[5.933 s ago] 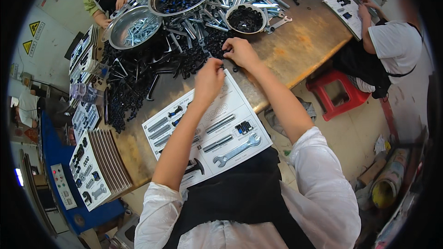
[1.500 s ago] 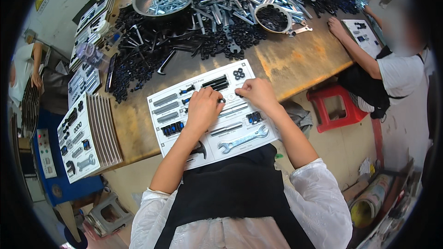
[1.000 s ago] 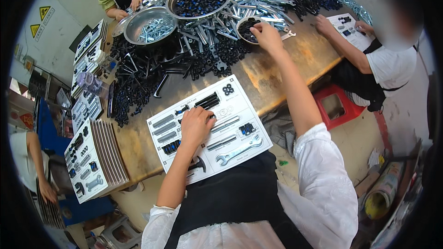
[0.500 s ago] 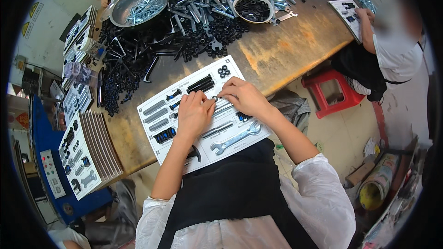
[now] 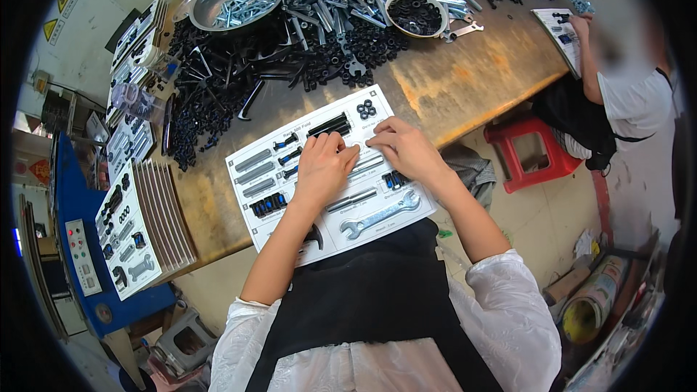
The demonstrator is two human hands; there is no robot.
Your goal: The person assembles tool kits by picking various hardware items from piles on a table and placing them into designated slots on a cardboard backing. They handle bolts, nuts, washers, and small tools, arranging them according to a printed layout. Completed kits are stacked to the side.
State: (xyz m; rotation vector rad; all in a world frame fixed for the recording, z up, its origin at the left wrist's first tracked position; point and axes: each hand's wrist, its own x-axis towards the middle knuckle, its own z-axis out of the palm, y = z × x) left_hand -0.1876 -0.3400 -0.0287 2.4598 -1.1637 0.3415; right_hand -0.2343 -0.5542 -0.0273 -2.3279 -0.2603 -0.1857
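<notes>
Hands together again: I see right hand (image 5: 406,149), back from the far bowl (image 5: 416,13), pinching something small I cannot identify; left hand (image 5: 323,167) presses flat on the card (image 5: 290,229); next piece being seated.

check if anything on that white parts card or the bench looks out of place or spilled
Nothing on the white printed parts card looks askew; both hands rest on its middle. Behind it, loose black and silver hardware sprawls across the worn wooden bench outside the round metal bowls.

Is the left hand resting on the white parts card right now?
Touching. The head view shows the left hand lying palm-down flat on the white parts card, fingers spread over its printed rows, with no gap visible beneath.
</notes>
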